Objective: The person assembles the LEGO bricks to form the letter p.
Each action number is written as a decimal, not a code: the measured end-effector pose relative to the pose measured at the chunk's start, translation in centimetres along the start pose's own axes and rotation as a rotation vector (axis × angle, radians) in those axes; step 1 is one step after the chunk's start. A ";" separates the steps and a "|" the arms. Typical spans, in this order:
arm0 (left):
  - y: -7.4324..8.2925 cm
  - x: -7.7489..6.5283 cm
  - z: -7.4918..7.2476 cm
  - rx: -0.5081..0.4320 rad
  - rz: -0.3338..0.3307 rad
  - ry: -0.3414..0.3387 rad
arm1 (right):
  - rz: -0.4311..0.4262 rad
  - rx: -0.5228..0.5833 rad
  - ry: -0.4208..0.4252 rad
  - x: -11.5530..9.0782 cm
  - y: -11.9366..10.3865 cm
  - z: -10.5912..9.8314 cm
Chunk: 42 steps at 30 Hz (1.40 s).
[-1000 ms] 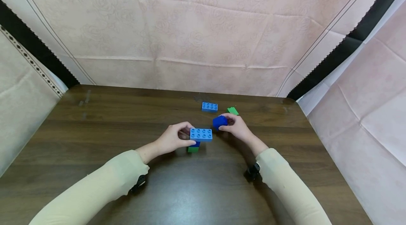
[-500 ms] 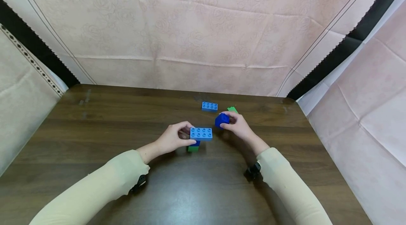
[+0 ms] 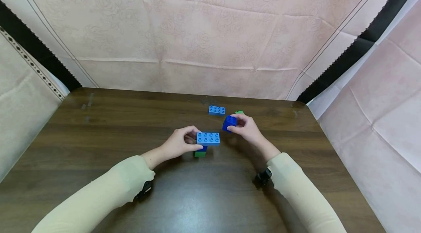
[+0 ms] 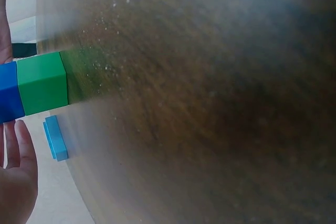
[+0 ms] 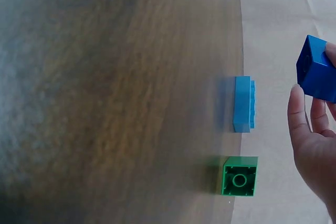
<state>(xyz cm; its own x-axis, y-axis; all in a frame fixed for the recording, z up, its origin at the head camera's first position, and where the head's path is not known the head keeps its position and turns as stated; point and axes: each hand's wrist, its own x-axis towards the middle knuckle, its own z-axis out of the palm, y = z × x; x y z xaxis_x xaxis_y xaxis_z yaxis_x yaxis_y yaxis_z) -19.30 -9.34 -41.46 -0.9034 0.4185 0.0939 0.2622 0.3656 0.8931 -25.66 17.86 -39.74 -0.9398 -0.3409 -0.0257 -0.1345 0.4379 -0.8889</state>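
Note:
In the head view my left hand (image 3: 180, 144) grips a small upright stack on the table. At its foot is a green brick (image 4: 44, 83). A dark blue brick (image 4: 9, 92) sits on the green one, and a long light blue eight-stud brick (image 3: 208, 138) tops the stack, overhanging to the right. My right hand (image 3: 246, 129) pinches another dark blue brick (image 3: 229, 123) between thumb and fingers, raised off the table and tilted, to the right of and behind the stack. That brick (image 5: 316, 69) shows two of its faces in the right wrist view.
A second light blue eight-stud brick (image 3: 217, 110) lies near the back edge of the brown wooden table (image 3: 131, 116). To its right a green brick (image 5: 240, 177) lies on its side, hollow underside showing, partly hidden by my right hand in the head view. Pale patterned cloth (image 3: 204, 35) hangs behind.
My right hand has shifted slightly up and away from the stack, turning the dark blue brick in its fingers and covering more of the green brick. The left hand and stack stay put.

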 end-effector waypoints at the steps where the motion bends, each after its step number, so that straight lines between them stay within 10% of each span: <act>1: 0.0 0.0 0.0 -0.002 -0.002 0.000 | -0.012 0.001 0.001 0.0 -0.1 0.0; 42: -0.1 0.2 -0.1 -0.012 0.007 -0.015 | -0.281 -0.044 -0.111 -1.7 -5.5 2.3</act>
<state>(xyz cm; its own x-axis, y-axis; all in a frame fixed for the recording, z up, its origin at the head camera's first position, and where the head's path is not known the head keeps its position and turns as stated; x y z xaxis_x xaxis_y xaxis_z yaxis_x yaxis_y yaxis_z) -19.53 -9.37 -41.52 -0.8964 0.4333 0.0931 0.2639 0.3529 0.8977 -22.59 14.09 -35.88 -0.8241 -0.5414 0.1663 -0.4000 0.3485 -0.8477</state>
